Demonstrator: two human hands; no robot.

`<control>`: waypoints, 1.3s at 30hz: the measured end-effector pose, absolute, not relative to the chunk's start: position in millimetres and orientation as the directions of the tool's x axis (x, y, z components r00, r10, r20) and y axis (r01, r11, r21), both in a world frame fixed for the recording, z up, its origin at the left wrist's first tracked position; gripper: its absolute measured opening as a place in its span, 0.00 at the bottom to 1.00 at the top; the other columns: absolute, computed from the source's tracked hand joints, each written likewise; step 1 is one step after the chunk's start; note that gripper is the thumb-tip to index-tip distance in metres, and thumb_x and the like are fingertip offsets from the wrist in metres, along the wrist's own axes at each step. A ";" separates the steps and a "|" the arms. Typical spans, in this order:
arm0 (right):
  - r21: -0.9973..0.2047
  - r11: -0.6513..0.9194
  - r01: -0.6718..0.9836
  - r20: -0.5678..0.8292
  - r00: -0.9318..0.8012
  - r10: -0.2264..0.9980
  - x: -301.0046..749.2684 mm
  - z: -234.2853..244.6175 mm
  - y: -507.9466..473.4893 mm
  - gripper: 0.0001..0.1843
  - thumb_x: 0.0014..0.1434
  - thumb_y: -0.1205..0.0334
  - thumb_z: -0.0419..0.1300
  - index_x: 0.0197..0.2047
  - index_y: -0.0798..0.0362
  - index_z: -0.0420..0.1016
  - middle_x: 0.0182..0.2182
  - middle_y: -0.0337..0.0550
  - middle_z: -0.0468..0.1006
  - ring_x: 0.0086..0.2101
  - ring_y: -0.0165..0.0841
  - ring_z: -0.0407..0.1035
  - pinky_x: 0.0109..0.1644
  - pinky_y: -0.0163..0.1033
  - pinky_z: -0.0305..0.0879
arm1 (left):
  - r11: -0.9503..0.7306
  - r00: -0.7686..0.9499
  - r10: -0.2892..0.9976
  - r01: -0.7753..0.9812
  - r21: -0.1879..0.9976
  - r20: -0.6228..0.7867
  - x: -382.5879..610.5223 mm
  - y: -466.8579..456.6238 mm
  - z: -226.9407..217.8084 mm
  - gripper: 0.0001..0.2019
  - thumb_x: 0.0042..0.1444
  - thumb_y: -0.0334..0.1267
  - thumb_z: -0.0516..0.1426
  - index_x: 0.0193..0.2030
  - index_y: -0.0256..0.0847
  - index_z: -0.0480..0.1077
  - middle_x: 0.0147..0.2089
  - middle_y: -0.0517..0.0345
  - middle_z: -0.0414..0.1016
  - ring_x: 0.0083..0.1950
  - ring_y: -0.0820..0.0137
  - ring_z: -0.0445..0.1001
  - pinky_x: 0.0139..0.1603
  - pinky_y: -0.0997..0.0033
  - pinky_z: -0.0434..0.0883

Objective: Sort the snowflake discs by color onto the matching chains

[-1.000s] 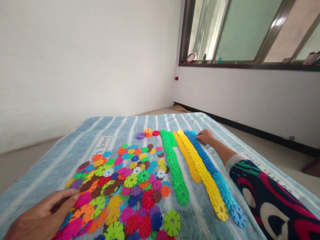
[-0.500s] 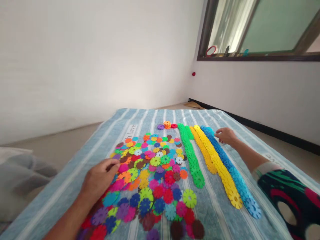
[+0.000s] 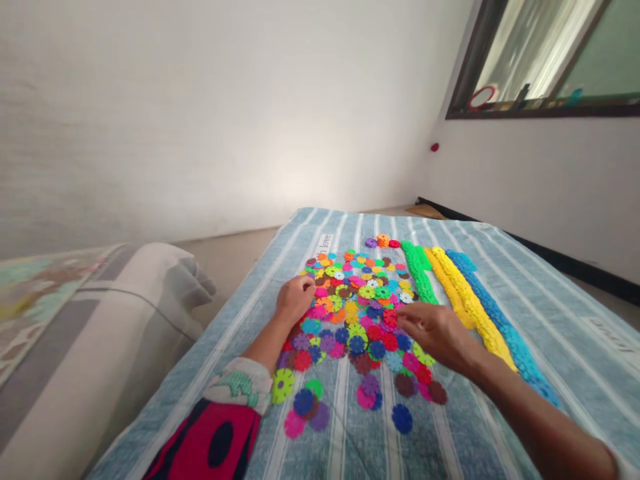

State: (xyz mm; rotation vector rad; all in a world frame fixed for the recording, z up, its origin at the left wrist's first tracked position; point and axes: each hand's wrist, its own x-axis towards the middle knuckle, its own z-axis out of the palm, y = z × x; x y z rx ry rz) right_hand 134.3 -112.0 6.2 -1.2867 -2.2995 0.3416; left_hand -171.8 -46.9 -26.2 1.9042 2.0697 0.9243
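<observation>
Snowflake-shaped plastic discs in many colours lie in a loose pile on the striped cloth. At the pile's left edge is my left hand, its fingers curled and thumb pressed in; whatever they hold is hidden. My right hand reaches over the pile's right side, its fingertips slightly apart beside a red disc. Beyond that hand run overlapping rows of discs: a green row, a yellow row and a blue row.
Small purple, orange and red groups of discs sit at the far end. Several stray discs, including a dark blue disc, lie nearer me. Grey-and-white bedding stands at the left. A wall rises behind.
My right hand has moved left from the far end of the blue row to the pile. The view has turned left. My left hand stays at the pile's left edge.
</observation>
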 end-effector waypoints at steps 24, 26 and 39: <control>-0.272 0.705 0.655 0.215 -0.672 0.708 6.2 -16.5 -183.5 0.12 0.64 0.54 0.57 0.45 0.52 0.74 0.44 0.47 0.73 0.47 0.42 0.66 0.53 0.48 0.63 | -0.019 -0.188 0.948 0.773 0.634 0.258 -166.2 -49.6 -28.1 0.10 0.50 0.33 0.53 0.29 0.41 0.76 0.31 0.56 0.79 0.34 0.67 0.73 0.37 0.71 0.65; -0.261 0.733 0.628 0.256 -0.687 0.680 3.2 -19.8 -185.5 0.16 0.62 0.54 0.58 0.49 0.53 0.72 0.49 0.49 0.72 0.50 0.44 0.64 0.56 0.50 0.61 | -0.019 -0.187 0.948 0.774 0.632 0.258 -166.5 -49.5 -28.3 0.10 0.50 0.33 0.53 0.29 0.41 0.77 0.32 0.55 0.79 0.34 0.67 0.73 0.38 0.71 0.66; -0.223 0.579 0.784 0.291 -0.513 0.808 9.0 -22.2 -184.0 0.17 0.63 0.51 0.56 0.42 0.56 0.75 0.46 0.55 0.73 0.51 0.48 0.63 0.56 0.57 0.60 | -0.030 -0.175 0.945 0.796 0.604 0.278 -171.7 -44.9 -30.4 0.12 0.51 0.36 0.52 0.31 0.42 0.77 0.35 0.55 0.80 0.38 0.66 0.75 0.41 0.70 0.68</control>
